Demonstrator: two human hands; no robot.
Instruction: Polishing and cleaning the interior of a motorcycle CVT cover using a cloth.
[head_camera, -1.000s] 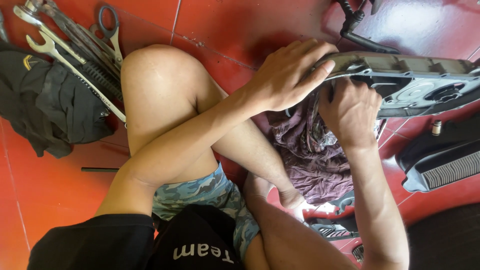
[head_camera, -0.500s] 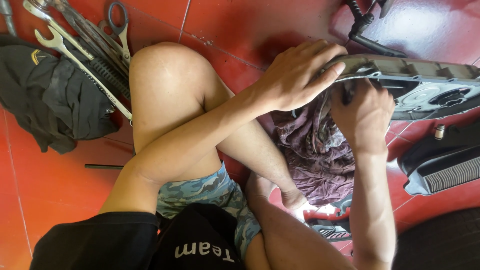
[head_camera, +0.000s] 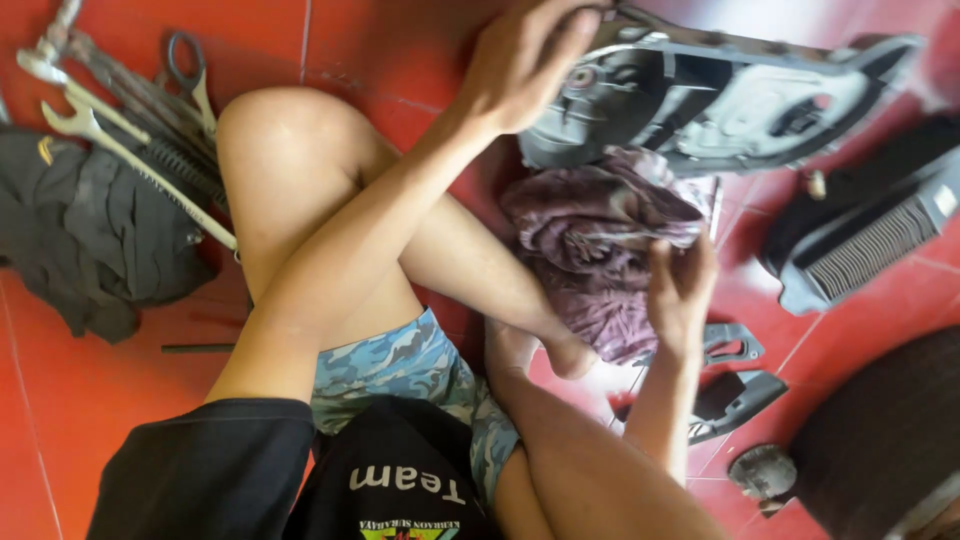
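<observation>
Both hands (head_camera: 530, 60) on cover (head_camera: 720, 100) and rag (head_camera: 600, 230)

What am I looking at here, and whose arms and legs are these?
This picture comes from a camera worn on a person's head, looking down, so the arms and legs you see are the wearer's own. The person sits on a red tiled floor with one knee drawn up. The left hand grips the edge of a large grey plastic cover, lifted and tilted near the top of the view. The right hand rests on a crumpled purple rag lying just below that cover. On the floor to the left lie wrenches, scissors and a dark cloth. To the right lies a black ribbed part, with smaller black plastic pieces nearer the person.
</observation>
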